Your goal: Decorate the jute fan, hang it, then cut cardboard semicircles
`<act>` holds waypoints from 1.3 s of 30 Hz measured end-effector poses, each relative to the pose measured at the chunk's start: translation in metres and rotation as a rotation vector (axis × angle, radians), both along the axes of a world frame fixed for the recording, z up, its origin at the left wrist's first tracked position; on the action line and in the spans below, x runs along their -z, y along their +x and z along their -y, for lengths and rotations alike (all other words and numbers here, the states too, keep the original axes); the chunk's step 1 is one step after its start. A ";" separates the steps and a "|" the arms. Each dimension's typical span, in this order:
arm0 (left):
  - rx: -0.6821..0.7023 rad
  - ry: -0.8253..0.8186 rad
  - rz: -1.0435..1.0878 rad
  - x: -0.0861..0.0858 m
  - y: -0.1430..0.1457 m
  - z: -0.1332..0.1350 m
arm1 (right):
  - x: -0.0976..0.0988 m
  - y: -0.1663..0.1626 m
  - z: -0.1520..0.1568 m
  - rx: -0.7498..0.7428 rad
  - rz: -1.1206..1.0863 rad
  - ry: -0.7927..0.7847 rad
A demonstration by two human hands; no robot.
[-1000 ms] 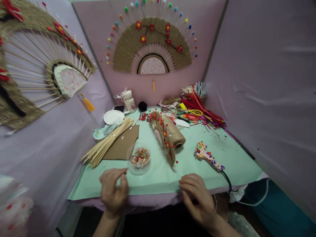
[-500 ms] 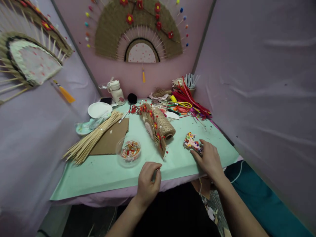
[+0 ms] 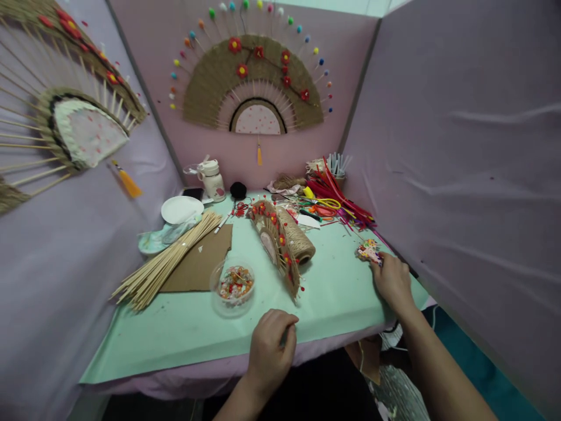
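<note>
My left hand [image 3: 272, 346] is curled closed at the front edge of the green table mat [image 3: 184, 333], with something small and thin pinched in the fingers that I cannot make out. My right hand [image 3: 392, 282] is at the mat's right edge, fingers closed on the handle end of a glue gun [image 3: 368, 251] wrapped in a colourful pattern. Between the hands a small jute fan [image 3: 276, 248] with red flowers stands on edge, leaning on a twine spool [image 3: 302, 237]. A clear bowl of beads [image 3: 234, 285] sits just beyond my left hand.
A bundle of bamboo skewers [image 3: 169, 260] lies over brown cardboard [image 3: 204, 260] at the left. A white plate [image 3: 180, 209], a bottle [image 3: 213, 178], scissors and red pipe cleaners [image 3: 339, 196] crowd the back. Finished fans [image 3: 256, 88] hang on the cloth walls enclosing three sides.
My right hand has moved the glue gun right and farther back, to the mat's right edge. My left hand stays closed at the front edge. The view has tilted up slightly.
</note>
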State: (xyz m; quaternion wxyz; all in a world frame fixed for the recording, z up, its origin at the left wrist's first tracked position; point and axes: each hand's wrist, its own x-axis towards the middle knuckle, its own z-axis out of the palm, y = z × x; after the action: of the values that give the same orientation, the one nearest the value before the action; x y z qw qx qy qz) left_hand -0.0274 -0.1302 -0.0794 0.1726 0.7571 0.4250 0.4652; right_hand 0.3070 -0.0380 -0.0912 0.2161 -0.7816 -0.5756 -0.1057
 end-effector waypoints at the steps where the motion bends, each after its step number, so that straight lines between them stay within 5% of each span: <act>1: 0.001 0.004 0.001 0.000 0.000 0.000 | -0.001 -0.001 0.000 0.033 0.009 -0.017; 5: 0.016 0.010 0.018 0.003 0.000 -0.001 | -0.027 -0.019 0.005 0.062 -0.078 0.059; 9: 0.046 0.011 0.095 -0.001 -0.001 0.002 | -0.081 -0.060 0.000 -0.286 -0.545 0.142; 15: 0.058 0.011 0.253 -0.062 -0.027 0.003 | -0.134 -0.128 -0.023 -0.644 -0.990 0.070; 21: -0.034 -0.341 0.428 -0.121 -0.086 -0.085 | -0.121 -0.149 -0.050 -0.661 -1.347 -0.118; 25: -0.117 -0.575 0.068 -0.128 -0.104 -0.162 | -0.105 -0.147 -0.055 -0.651 -1.405 -0.127; 28: -0.081 -0.669 -0.006 -0.122 -0.096 -0.199 | -0.096 -0.142 -0.051 -0.660 -1.330 -0.099; 33: -0.052 -0.711 -0.012 -0.110 -0.071 -0.224 | -0.094 -0.136 -0.033 -0.642 -1.252 0.001; 39: -0.047 -0.654 0.058 -0.103 -0.069 -0.213 | -0.090 -0.129 0.003 -0.625 -1.063 -0.036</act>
State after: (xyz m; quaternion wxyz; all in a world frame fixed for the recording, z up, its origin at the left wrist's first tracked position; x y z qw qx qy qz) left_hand -0.0964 0.0831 0.0240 0.4077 0.6381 0.5641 0.3294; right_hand 0.1776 -0.0409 -0.0016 0.4811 -0.5253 -0.5924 0.3765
